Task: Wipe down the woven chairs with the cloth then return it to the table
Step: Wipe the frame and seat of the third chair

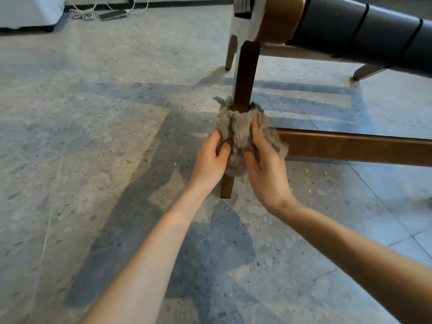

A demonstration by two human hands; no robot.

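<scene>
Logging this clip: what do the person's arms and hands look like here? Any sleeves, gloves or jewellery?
Both are bare. The left hand and right hand wear no gloves, and no rings show on the fingers in view. The left forearm and right forearm are uncovered to the frame edge: no sleeve, watch or bracelet is visible.

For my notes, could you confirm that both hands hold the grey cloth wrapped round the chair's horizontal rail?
Not quite: the head view shows the left hand and right hand holding the grey cloth wrapped round the chair's upright leg, not its horizontal rail.
</scene>
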